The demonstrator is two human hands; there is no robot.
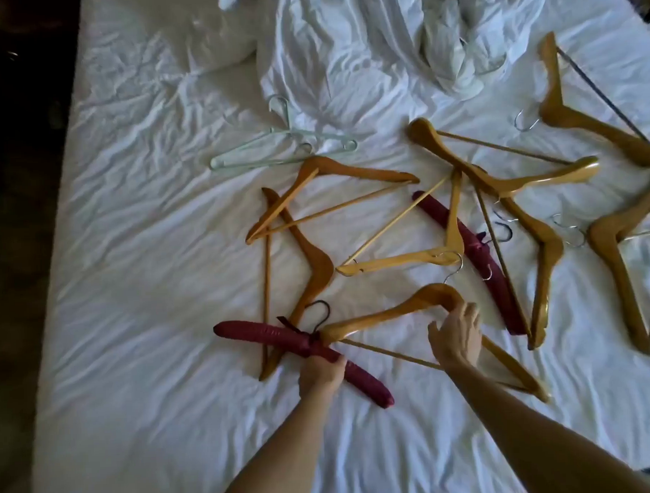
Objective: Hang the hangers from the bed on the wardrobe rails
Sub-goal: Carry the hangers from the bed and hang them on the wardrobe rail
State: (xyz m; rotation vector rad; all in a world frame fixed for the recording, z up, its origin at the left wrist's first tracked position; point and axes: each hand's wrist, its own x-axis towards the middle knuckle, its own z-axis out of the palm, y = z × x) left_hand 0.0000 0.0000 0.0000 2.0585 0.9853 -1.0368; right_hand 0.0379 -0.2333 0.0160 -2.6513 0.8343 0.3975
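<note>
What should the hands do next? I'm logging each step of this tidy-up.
Probably lift both hangers clear: the left hand is closed on the maroon padded hanger, the right hand on the nearest wooden hanger, both on the bed.

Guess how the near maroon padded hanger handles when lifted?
Padded hanger probably lifts stiff: it lies straight under the left hand. The satin-like cover may slip in the grip. Its hook sits by a wooden hanger, so it might snag.
</note>
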